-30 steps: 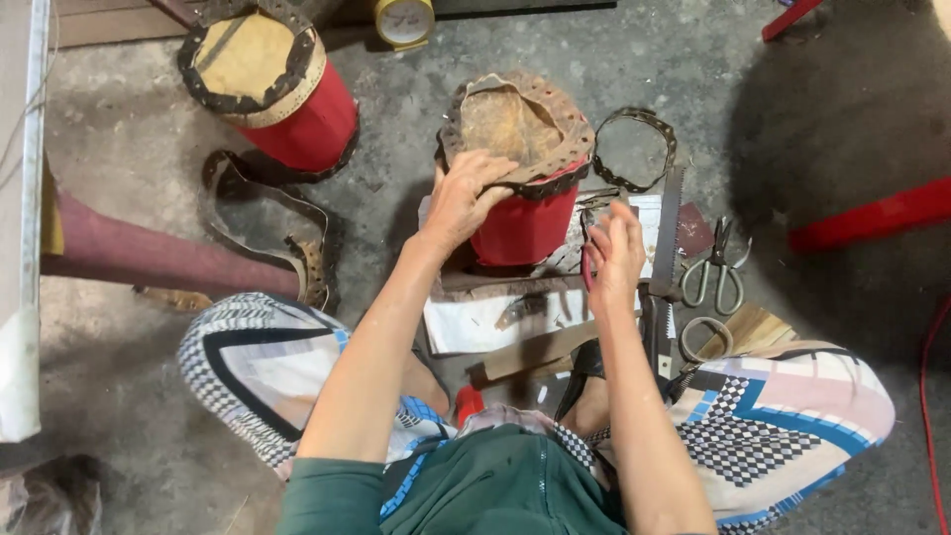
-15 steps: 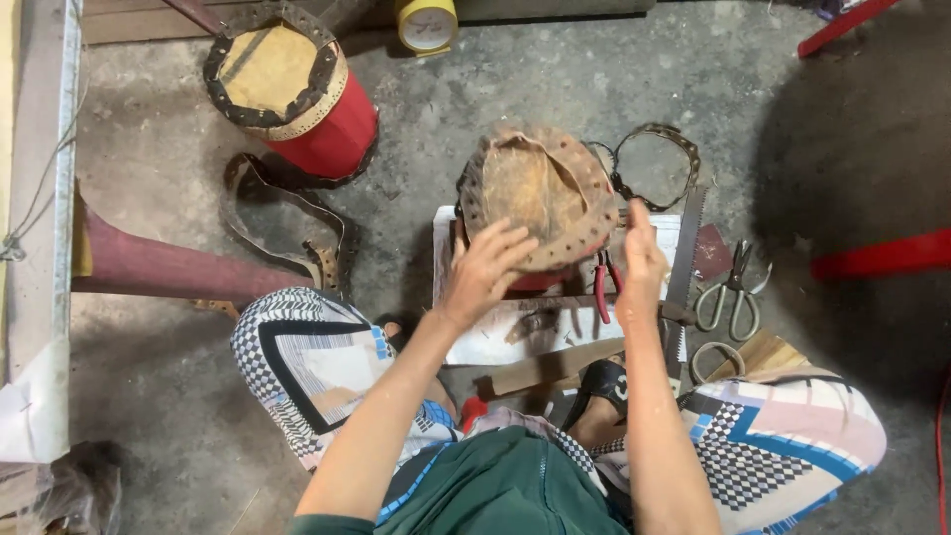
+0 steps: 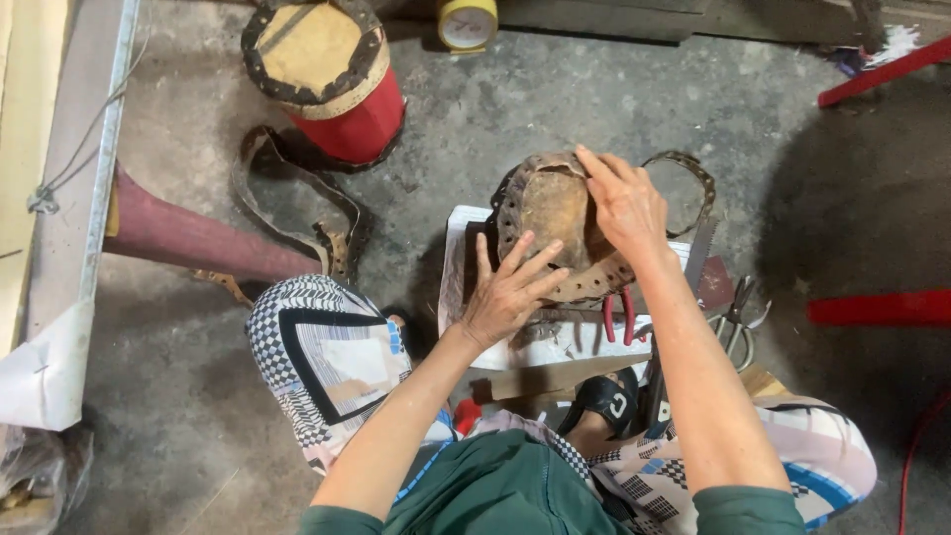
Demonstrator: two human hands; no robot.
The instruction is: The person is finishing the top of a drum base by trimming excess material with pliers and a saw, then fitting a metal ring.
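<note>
our left hand lies flat and open on the drum skin, tipped on the white sheet; right hand clasps its rim (it might slip toward the pliers).

Red drum upright on concrete floor; leather strap beside it; scissors; red-handled pliers.

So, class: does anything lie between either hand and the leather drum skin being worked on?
Nothing visible does. The left hand lies flat on the drum skin near its lower rim, and the right hand rests on its upper right edge; both touch it directly.
</note>
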